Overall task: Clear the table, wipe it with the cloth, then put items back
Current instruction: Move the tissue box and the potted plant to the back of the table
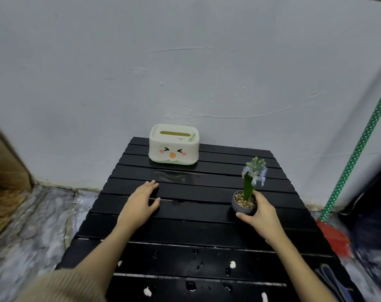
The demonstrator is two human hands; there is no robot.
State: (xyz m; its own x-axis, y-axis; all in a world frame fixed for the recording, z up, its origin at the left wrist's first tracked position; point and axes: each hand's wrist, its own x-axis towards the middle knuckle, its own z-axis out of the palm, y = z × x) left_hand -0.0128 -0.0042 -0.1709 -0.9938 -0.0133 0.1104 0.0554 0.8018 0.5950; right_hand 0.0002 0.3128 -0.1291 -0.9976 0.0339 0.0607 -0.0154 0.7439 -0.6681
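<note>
At the far left edge of the frame a brown wooden board (4,162) leans by the pale wall, above a grey marbled floor (30,219). A beige knitted sleeve (61,286) fills the lower left corner. The black slatted table (185,232) takes up the centre and bottom of the frame, with small white crumbs and dark droplets on its near slats. The left hand (139,203) lies flat on the table left of centre, fingers spread and holding nothing. Above it, at the table's far edge against the wall, stands a cream plastic tissue box with a cartoon face (174,144). Right of centre, the right hand (261,211) is wrapped around a small grey round pot holding a green plant with pale blue flowers (245,202), which sits upright on the table. At the right edge leans a green dotted pole (357,149) above a red broom head (333,238).
</note>
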